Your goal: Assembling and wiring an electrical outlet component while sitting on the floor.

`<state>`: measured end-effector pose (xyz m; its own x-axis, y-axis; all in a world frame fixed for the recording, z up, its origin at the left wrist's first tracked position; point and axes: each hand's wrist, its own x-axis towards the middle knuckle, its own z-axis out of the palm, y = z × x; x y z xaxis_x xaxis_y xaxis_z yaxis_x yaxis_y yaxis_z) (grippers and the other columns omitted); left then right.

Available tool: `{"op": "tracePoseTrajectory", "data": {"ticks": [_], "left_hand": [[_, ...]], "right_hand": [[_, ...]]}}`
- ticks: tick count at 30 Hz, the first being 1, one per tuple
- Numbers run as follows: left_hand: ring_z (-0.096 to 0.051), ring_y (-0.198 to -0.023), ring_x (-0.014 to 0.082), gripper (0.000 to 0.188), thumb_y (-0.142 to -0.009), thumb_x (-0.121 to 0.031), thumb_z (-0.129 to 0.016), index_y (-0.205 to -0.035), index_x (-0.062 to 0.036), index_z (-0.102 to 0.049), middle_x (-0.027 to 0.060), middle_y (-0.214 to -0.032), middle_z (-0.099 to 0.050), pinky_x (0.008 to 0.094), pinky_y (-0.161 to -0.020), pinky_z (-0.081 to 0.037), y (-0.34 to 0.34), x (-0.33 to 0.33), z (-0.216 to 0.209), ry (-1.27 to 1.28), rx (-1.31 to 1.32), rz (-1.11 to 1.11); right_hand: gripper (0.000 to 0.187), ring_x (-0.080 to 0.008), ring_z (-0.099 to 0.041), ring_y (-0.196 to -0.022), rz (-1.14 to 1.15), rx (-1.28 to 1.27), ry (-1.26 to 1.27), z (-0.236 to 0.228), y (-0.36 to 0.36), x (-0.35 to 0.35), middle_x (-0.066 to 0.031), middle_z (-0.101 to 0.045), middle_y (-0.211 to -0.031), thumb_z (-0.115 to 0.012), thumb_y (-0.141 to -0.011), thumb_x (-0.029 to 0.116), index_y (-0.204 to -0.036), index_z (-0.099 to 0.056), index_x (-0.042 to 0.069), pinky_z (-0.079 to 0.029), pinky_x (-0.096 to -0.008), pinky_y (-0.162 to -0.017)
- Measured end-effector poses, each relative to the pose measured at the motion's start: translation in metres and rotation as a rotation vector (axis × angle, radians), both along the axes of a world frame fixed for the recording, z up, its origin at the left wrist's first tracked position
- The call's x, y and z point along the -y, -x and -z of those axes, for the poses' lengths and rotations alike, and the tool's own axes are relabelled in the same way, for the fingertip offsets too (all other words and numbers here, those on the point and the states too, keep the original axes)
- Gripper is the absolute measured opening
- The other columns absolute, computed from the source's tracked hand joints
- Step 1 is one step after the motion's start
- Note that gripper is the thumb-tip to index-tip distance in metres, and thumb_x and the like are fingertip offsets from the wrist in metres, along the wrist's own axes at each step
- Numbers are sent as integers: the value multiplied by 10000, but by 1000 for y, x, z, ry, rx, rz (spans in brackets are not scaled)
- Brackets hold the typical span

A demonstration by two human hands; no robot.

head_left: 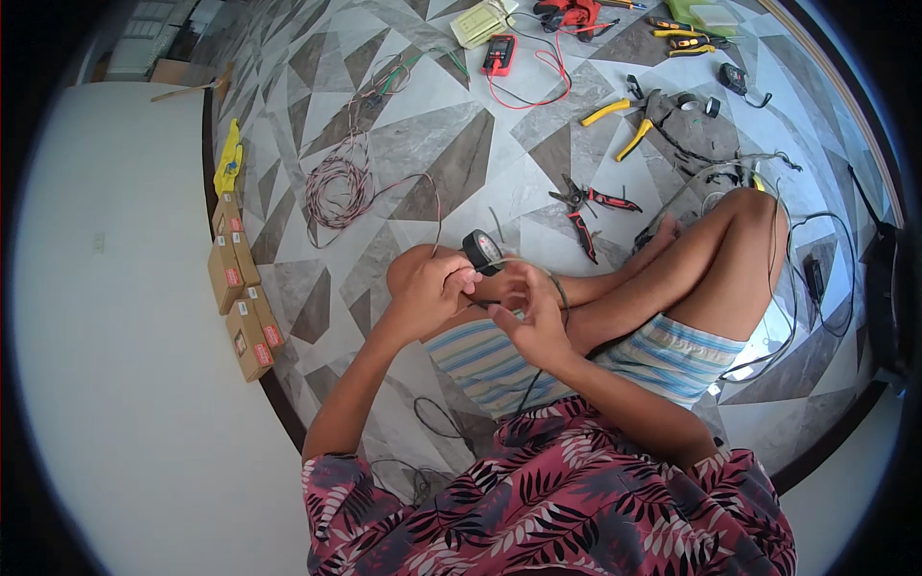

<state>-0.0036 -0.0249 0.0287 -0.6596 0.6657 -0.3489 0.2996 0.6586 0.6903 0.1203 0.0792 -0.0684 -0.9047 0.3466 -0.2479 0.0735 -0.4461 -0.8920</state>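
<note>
My left hand is closed, its thumb and fingers pinching a thin red-and-black wire that runs in from a loose coil. A roll of black electrical tape sits against its fingertips, above my lap; whether the fingers grip the roll is hard to make out. Close on its right, my right hand has curled fingers around a thin grey-green cable, with the thumb held apart. A short dark cable end shows between the two hands. Where the wires meet is hidden by the fingers.
Red-handled wire strippers and yellow-handled cutters lie on the tiles ahead. Farther off are a red multimeter, pliers and screwdrivers and a tape measure. Small cardboard boxes line the left wall. Cables trail around my legs.
</note>
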Motion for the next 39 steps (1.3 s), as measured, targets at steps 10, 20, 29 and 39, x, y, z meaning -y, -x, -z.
{"op": "tracePoseTrajectory", "data": {"ticks": [10,20,29,39], "left_hand": [[-599,-830,349,145,-781,27,-582,-925,31,-597,173,-857,-604,412,-759,-480,4,9,20,89,-527,124],[-502,-582,189,224,-907,-154,-631,-769,-3,-541,90,-648,-498,322,-548,-407,-1,30,35,-156,-250,-145],[-472,-586,73,327,-933,-239,-640,-721,3,-580,16,-631,-567,265,-544,-385,13,25,24,-216,20,-249],[-585,-618,144,151,-863,-115,-652,-876,31,-687,123,-711,-658,295,-601,-465,33,12,16,-38,-413,-128]], "right_hand": [[271,-190,-541,-948,-297,62,478,-22,8,-22,-62,-577,-946,-673,-859,180,-1045,-574,10,-414,-285,-866],[348,-232,-581,-1074,-205,-265,196,-39,-18,-45,-124,-597,-1155,-589,-879,105,-1182,-528,-55,-442,-335,-953],[461,-302,-492,-1210,170,-358,-352,-18,36,7,-220,-424,-1379,-624,-855,67,-1305,-547,12,-416,-361,-994],[253,-193,-515,-954,-89,-118,-297,10,77,-10,-126,-481,-1105,-684,-850,203,-783,-577,-17,-437,-323,-839]]}}
